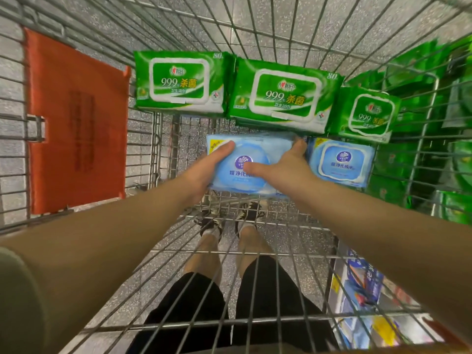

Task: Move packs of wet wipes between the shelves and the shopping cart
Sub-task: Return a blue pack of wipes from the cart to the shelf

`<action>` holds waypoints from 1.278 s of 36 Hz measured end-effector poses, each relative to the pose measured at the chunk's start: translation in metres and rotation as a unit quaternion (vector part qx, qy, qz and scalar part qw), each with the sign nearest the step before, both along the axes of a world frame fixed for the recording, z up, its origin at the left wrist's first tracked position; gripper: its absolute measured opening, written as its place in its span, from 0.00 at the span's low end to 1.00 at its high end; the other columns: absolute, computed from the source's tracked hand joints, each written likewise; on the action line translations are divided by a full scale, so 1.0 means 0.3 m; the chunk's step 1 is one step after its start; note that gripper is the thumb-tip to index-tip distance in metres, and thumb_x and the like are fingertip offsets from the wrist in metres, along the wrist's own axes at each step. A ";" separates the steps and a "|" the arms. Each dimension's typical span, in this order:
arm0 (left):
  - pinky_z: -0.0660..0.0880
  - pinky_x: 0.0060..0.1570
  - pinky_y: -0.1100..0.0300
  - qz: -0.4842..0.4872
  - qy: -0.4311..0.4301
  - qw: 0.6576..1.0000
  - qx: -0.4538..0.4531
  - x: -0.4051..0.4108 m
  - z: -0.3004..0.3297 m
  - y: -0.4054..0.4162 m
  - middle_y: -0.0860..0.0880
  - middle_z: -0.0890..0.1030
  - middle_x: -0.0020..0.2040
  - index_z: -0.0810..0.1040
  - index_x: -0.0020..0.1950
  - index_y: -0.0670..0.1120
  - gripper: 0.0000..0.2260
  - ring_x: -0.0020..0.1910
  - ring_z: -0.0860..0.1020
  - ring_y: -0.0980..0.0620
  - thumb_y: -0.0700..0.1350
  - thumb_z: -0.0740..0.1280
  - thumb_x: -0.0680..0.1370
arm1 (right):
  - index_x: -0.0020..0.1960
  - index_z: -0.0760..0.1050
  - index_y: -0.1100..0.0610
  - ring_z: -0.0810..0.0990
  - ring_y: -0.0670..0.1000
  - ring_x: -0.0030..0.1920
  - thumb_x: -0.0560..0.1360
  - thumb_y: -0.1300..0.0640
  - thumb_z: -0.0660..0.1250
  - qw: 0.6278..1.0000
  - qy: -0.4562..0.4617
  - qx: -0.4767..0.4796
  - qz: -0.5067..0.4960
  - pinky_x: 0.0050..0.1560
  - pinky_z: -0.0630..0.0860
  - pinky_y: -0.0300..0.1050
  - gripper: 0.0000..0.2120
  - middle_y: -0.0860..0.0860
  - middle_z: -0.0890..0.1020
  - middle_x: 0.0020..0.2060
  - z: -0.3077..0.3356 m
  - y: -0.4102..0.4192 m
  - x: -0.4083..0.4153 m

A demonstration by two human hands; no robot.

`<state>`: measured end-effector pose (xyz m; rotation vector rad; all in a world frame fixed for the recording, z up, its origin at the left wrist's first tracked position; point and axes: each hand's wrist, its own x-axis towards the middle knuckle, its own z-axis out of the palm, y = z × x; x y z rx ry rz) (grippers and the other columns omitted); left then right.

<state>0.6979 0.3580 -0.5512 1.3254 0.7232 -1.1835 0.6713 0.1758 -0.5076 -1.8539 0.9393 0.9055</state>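
Both hands grip one blue wet-wipes pack (241, 172) inside the wire shopping cart (255, 254): left hand (209, 166) fingers curl over its left edge, right hand (283, 166) fingers wrap its right edge, thumb pressing the lid.

The left hand (212, 164) and right hand (278, 167) cover both ends of the blue pack (245, 172), hiding part of its printed label and its underside. The right hand's fingers (300, 145) hide the pack's far corner. Green packs on the shelves (434, 139) at right are blurred behind the cart wires (421, 134), their print unreadable. The text on the orange flap (76, 118) is too faint to read.
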 end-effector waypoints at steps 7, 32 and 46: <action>0.83 0.51 0.48 0.110 0.029 0.993 -0.032 -0.013 -0.010 0.005 0.44 0.86 0.54 0.80 0.64 0.47 0.28 0.50 0.85 0.43 0.62 0.68 0.70 | 0.79 0.48 0.59 0.73 0.55 0.69 0.58 0.40 0.84 0.996 0.031 0.043 -0.076 0.67 0.74 0.54 0.64 0.53 0.68 0.73 -0.018 -0.003 0.009; 0.85 0.47 0.50 0.092 -0.090 0.987 -0.096 0.012 0.671 0.082 0.42 0.86 0.54 0.80 0.63 0.44 0.22 0.46 0.86 0.45 0.56 0.68 0.75 | 0.72 0.67 0.54 0.86 0.49 0.52 0.59 0.56 0.87 0.943 -0.186 0.225 -0.162 0.45 0.84 0.48 0.47 0.50 0.84 0.57 0.571 0.072 -0.022; 0.84 0.39 0.52 0.030 -0.270 0.937 -0.220 0.029 1.238 0.103 0.46 0.88 0.49 0.83 0.58 0.47 0.15 0.44 0.87 0.47 0.50 0.73 0.72 | 0.68 0.71 0.48 0.85 0.50 0.55 0.61 0.57 0.84 0.891 -0.422 0.127 -0.111 0.53 0.83 0.55 0.39 0.48 0.85 0.57 1.177 0.119 -0.086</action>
